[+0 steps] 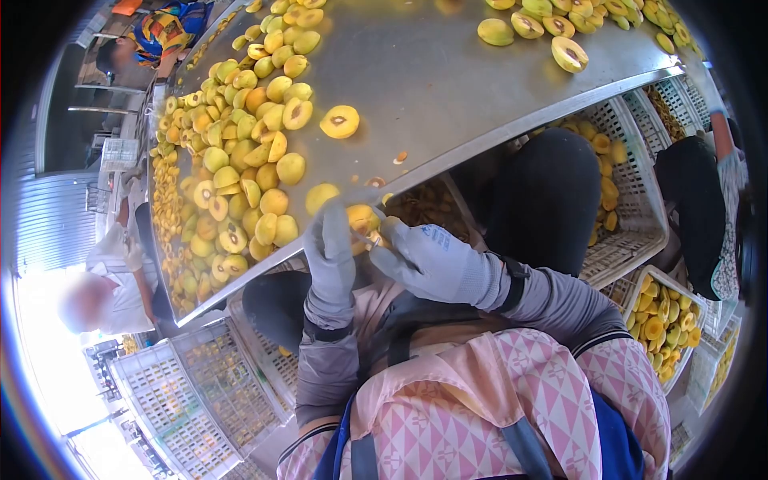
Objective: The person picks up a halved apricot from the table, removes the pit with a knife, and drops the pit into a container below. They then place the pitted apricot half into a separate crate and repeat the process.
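Observation:
My left hand (pixel 330 252), in a grey glove, is closed around a halved yellow stone fruit (pixel 362 218), likely a peach, just off the metal table's front edge. My gloved right hand (pixel 440 264) meets it from the other side, with thumb and fingers pinched close to the fruit. Something small and thin seems to be at those fingertips, too small to make out. A whole-looking yellow fruit (pixel 322 198) lies on the table beside my left fingers. Further back sits a fruit half (pixel 339 122), cut face up, its centre brown.
The metal table (pixel 400 88) bears a large heap of fruit halves (pixel 240 168) on the left and more at the far right. White plastic crates (pixel 632 240) of fruit flank my legs. Co-workers sit at the left (pixel 120 280) and right (pixel 696 208).

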`<state>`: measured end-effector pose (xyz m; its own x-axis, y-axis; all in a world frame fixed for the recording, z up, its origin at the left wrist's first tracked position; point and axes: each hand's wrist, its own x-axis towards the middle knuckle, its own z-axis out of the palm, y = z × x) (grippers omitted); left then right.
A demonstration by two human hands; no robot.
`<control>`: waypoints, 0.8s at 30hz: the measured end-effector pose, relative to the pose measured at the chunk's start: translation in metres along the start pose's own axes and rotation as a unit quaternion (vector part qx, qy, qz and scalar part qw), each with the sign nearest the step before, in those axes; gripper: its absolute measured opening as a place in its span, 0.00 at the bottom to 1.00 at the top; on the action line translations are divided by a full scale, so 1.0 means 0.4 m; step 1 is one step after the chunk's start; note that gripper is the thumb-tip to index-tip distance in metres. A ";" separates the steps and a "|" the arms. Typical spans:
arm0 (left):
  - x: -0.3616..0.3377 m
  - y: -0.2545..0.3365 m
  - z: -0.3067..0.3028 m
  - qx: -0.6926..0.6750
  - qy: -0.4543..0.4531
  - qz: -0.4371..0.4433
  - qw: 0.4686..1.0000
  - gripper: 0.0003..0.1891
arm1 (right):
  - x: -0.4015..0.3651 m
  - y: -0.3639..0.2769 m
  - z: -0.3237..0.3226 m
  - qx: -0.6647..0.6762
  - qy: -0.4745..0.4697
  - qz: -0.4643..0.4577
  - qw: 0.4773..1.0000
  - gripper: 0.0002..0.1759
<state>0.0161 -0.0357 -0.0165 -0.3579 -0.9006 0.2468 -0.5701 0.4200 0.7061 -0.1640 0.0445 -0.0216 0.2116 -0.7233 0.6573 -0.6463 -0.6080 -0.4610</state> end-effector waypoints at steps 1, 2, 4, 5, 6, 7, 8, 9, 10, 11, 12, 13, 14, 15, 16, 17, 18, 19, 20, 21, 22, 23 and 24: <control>0.002 0.002 -0.003 0.014 -0.011 0.007 1.000 0.19 | -0.001 0.001 0.002 0.007 -0.002 0.001 1.000 0.20; 0.007 0.012 -0.006 -0.034 -0.019 -0.001 0.999 0.18 | -0.003 0.003 0.004 0.013 -0.004 0.001 1.000 0.20; 0.016 0.033 -0.008 -0.101 -0.020 -0.029 0.994 0.18 | -0.004 0.007 0.005 -0.037 -0.007 -0.033 0.999 0.21; 0.020 0.046 -0.005 -0.121 -0.012 -0.050 0.991 0.19 | -0.006 0.008 0.009 -0.036 -0.006 -0.026 0.999 0.21; 0.021 0.073 0.000 -0.164 0.014 -0.084 0.983 0.19 | -0.008 0.007 0.016 -0.035 -0.004 -0.018 0.999 0.21; 0.022 0.101 0.005 -0.207 0.043 -0.116 0.970 0.19 | -0.008 0.006 0.020 -0.034 -0.003 -0.011 0.999 0.21; 0.023 0.152 0.017 -0.273 0.089 -0.159 0.945 0.18 | -0.004 0.002 0.018 -0.030 0.004 -0.009 1.000 0.21; 0.025 0.176 0.024 -0.336 0.134 -0.201 0.910 0.18 | 0.001 -0.003 0.014 -0.027 0.009 -0.007 1.000 0.20; 0.022 0.161 0.025 -0.336 0.122 -0.205 0.911 0.18 | 0.000 -0.007 0.013 -0.021 0.013 -0.005 1.000 0.20; 0.013 0.135 0.022 -0.335 0.111 -0.210 0.912 0.18 | -0.002 -0.009 0.015 -0.015 0.011 -0.007 1.000 0.20; 0.011 0.123 0.018 -0.333 0.101 -0.214 0.913 0.18 | -0.004 -0.008 0.015 -0.010 0.011 -0.009 1.000 0.19; 0.009 0.122 0.013 -0.332 0.082 -0.194 0.920 0.19 | -0.005 -0.006 0.015 -0.007 0.010 -0.012 1.000 0.19; 0.010 0.128 0.009 -0.331 0.063 -0.172 0.926 0.19 | -0.005 -0.004 0.017 0.028 -0.007 0.004 1.000 0.19; 0.010 0.131 0.007 -0.329 0.042 -0.150 0.931 0.19 | -0.007 -0.003 0.020 0.063 -0.024 0.021 0.998 0.18; 0.009 0.128 0.010 -0.326 0.047 -0.139 0.934 0.20 | -0.006 -0.002 0.018 0.106 -0.045 0.042 0.992 0.18; 0.008 0.121 0.014 -0.323 0.052 -0.127 0.936 0.20 | -0.005 -0.001 0.017 0.149 -0.064 0.066 0.985 0.18; 0.007 0.116 0.018 -0.320 0.057 -0.115 0.938 0.20 | 0.003 0.000 0.010 0.199 -0.087 0.093 0.972 0.18; 0.008 0.111 0.015 -0.298 0.042 -0.111 0.947 0.20 | 0.002 0.000 0.009 0.196 -0.092 0.094 0.972 0.18; 0.009 0.104 0.006 -0.275 0.027 -0.107 0.955 0.20 | 0.001 0.001 0.009 0.192 -0.096 0.095 0.972 0.18; 0.010 0.100 0.000 -0.251 0.012 -0.103 0.962 0.20 | -0.007 0.000 0.016 0.134 -0.083 0.069 0.985 0.18; 0.009 0.100 0.000 -0.253 0.013 -0.114 0.961 0.20 | -0.011 0.000 0.016 0.098 -0.075 0.048 0.991 0.18; 0.010 0.100 0.000 -0.254 0.014 -0.124 0.959 0.21 | -0.013 0.000 0.016 0.061 -0.066 0.027 0.996 0.18; 0.009 0.100 0.000 -0.255 0.016 -0.135 0.957 0.21 | -0.009 0.000 0.009 0.046 -0.063 0.011 0.997 0.19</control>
<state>-0.0080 -0.0224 0.0125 -0.2217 -0.9748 0.0237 -0.2007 0.0694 0.9772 -0.1621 0.0462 -0.0262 0.2924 -0.7689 0.5686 -0.5831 -0.6146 -0.5313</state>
